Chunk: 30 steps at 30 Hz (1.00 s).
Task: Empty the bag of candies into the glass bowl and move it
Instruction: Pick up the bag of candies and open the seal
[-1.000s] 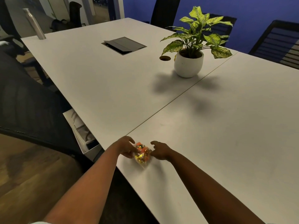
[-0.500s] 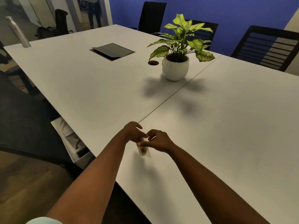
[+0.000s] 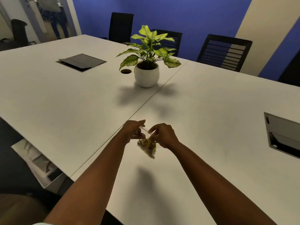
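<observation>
A small clear plastic bag of candies [image 3: 148, 146] hangs above the white table [image 3: 203, 127], its wrapped sweets bunched at the bottom. My left hand [image 3: 134, 131] pinches the left side of the bag's top edge. My right hand [image 3: 163, 135] pinches the right side of that edge, a little apart from the left. The strip of plastic between the two hands is stretched. No glass bowl shows in the head view.
A potted plant in a white pot [image 3: 146, 75] stands at the table's middle, beside a round cable hole [image 3: 126, 71]. Cable hatches sit at the far left [image 3: 81, 62] and at the right [image 3: 283, 137]. Black chairs [image 3: 224, 51] line the far side.
Both hands have lifted the bag off the table near its front edge and shifted their hold to its top. The view has swung right and up.
</observation>
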Tool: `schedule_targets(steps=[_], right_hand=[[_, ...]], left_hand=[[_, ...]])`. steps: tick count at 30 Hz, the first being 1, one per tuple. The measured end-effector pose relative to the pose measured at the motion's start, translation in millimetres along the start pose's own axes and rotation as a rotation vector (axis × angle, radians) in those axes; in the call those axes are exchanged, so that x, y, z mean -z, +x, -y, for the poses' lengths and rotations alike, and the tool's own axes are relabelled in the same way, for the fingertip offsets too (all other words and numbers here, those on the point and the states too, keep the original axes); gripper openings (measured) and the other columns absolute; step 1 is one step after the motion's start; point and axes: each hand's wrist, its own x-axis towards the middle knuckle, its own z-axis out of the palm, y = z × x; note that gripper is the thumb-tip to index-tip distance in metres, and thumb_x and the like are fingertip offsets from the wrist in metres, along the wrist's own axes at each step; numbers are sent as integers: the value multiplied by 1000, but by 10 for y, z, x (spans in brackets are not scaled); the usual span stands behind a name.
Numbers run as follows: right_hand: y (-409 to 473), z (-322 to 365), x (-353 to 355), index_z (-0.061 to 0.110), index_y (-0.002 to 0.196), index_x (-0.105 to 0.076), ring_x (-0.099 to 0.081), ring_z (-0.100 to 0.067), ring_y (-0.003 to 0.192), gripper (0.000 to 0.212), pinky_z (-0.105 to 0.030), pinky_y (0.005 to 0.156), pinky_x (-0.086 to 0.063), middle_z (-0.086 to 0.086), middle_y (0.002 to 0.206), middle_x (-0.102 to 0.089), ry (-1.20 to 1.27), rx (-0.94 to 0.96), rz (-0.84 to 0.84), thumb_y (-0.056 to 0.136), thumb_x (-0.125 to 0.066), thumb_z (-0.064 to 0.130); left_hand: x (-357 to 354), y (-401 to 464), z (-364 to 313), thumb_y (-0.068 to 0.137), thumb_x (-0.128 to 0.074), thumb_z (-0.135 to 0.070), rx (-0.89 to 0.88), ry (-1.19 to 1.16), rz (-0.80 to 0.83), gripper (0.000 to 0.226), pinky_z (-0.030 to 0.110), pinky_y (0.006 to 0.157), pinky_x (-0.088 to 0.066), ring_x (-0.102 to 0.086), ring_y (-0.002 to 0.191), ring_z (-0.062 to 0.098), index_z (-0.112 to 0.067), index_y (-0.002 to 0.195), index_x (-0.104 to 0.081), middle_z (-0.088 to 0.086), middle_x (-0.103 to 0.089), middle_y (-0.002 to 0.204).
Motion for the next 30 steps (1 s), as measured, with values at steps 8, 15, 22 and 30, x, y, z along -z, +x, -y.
schedule_targets(steps=[8, 15, 22, 30], right_hand=[[-133, -408, 625, 7, 96, -75, -71, -27, 85, 18, -45, 86, -57, -16, 96, -75, 173, -114, -200, 83, -68, 17], [-444, -748, 1082, 4, 92, -74, -71, -33, 89, 17, -42, 81, -59, -19, 94, -74, 268, -183, -306, 83, -68, 17], [-763, -1032, 1486, 3, 98, -71, -64, -20, 78, 17, -24, 63, -55, -12, 85, -67, 287, -220, -337, 87, -63, 13], [-1068, -1385, 1666, 7, 99, -72, -61, -4, 69, 19, -16, 58, -50, -4, 86, -68, 321, -236, -398, 85, -65, 18]], left_hand=[[-685, 69, -26, 79, -71, -27, -311, 30, 129, 8, 20, 59, -43, -57, 72, 3, -19, 77, -71, -10, -66, 78], [-1335, 48, -114, 75, -74, -9, -450, 13, 343, 10, 16, 73, -48, -62, 77, 8, -13, 73, -65, 0, -67, 80], [-1820, -12, -208, 77, -69, -2, -429, 38, 661, 12, 19, 67, -53, -67, 70, 7, -13, 81, -68, -4, -72, 73], [-2269, -130, -115, 76, -71, -9, -371, 94, 725, 6, 23, 63, -53, -69, 69, 8, -15, 76, -73, -8, -74, 68]])
